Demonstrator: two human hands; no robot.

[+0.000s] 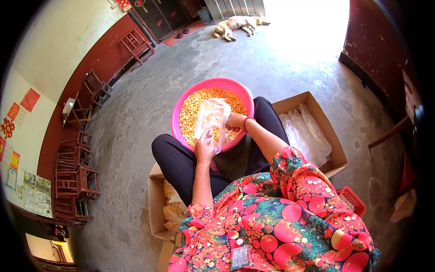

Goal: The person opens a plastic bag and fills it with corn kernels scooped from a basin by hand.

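A clear plastic bag [212, 113] lies over the yellow corn kernels [190, 109] in a pink basin [176, 119] between my knees. My left hand [205, 147] pinches the bag's near edge between thumb and fingers. At the bag's right side, low over the kernels, my right hand [235, 121] has its fingers curled against the plastic; its fingertips are partly hidden. A red band circles the right wrist. Some kernels show through the bag near my hands.
An open cardboard box [337, 156] of clear bags stands at my right. Filled bags of corn [174, 211] sit in another box [155, 211] at my left. A red basket [358, 199] is behind right. A dog [238, 26] lies ahead; wooden chairs [74, 181] line the left wall.
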